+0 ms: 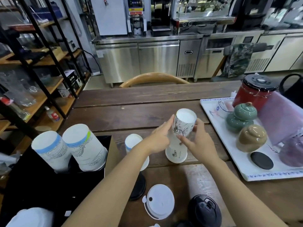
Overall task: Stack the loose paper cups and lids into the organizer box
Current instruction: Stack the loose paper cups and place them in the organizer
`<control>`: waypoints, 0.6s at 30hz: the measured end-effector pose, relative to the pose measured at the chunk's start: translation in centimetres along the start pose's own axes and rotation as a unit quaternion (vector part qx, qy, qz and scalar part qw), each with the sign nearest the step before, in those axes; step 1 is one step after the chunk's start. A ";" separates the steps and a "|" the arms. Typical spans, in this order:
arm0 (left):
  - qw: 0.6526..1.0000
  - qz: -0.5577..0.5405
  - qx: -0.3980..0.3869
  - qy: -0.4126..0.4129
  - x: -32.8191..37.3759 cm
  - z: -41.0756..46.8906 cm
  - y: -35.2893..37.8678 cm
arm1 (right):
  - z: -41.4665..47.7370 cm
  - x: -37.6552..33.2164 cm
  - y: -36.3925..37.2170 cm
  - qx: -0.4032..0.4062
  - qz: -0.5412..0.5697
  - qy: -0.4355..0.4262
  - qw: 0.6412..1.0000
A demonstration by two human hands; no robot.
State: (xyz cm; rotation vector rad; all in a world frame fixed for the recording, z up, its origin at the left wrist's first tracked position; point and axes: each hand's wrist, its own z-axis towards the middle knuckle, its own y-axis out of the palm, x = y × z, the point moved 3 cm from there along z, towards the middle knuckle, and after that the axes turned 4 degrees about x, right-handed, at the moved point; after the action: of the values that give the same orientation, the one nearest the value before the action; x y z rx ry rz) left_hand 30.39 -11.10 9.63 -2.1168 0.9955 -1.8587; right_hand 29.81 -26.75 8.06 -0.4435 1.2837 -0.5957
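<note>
- You're working the cup-stacking step: both hands are on the upside-down white paper cup with black ink drawing [183, 126], which is sitting over another inverted white cup [176, 153] standing on the dark brown plank table [147, 102], mid-table, just right of the black organizer box [49, 185].
- Your left hand [159, 138] is pressing the cup's left side w/ fingers stretched out flat, not curled round it. Your right hand [196, 141] is pinching the right side: fingertips [197, 122] are touching near the top, thumb lower on the wall.
- Top cup is tilting a bit toward the far right, so it's prob. not fully nested yet – can't tell how deep it's seated.
- The box is already holding two inverted cups, one w/ a blue band [50, 149], one w/ a green-and-blue band [83, 146]. Another blue-banded cup [133, 143] is waiting loose, partly behind your left forearm.
- Lids are also loose near you: white plastic sip lid [159, 201], black plastic lid [205, 210], another black disc [138, 187] under your forearm.
- Next move, I'd say: straighten the top cup, push it down square, then carry the pair left into the box. That needs a firmer wrap-round hold on the lower cup so the stack isn't splitting on the lift.
- Watch the white tray w/ ceramic jars [221, 128] on your right; it's close to that elbow.
</note>
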 end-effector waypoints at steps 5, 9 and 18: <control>0.990 0.060 -0.095 -0.079 -2.8 0.2 1.9 | -0.5 3.0 2.7 -0.149 -0.091 0.086 0.981; 0.994 -0.041 0.020 -0.104 -3.8 1.1 2.0 | -0.3 4.2 3.5 -0.173 -0.019 0.129 0.976; 0.937 -0.310 0.052 -0.155 -4.5 1.3 5.4 | -1.1 5.2 5.4 -0.128 0.107 0.160 0.973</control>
State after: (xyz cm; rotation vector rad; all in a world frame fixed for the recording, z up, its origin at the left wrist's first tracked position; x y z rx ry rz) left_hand 29.52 -13.09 2.83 -2.7481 0.1545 -1.6443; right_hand 30.49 -25.88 0.54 -0.4239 1.7035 -0.3276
